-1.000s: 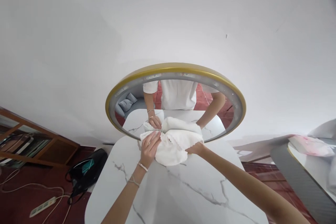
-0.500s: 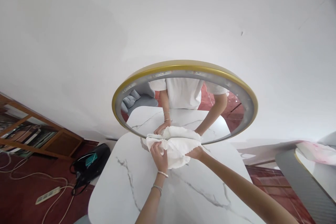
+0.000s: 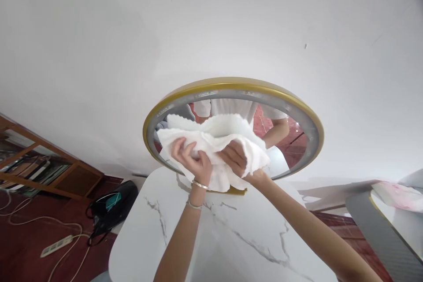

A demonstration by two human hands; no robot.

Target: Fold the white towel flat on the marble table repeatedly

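A crumpled white cloth is held up in front of a round mirror with a gold frame that stands at the far edge of a white marble table. My left hand, with bracelets at the wrist, grips the cloth's left side. My right hand grips it near the middle, fingers curled into the fabric. The cloth hides the lower left of the mirror glass. The glass reflects a person in a white shirt.
A black bag lies on the red floor left of the table, with a white power strip and cables nearby. A wooden shelf with books stands at far left. A second mirror edge and pink-white cloth sit at right.
Both hands lifted the cloth off the table top and up against the mirror glass. Earlier the cloth lay bunched on the table at the mirror's base.
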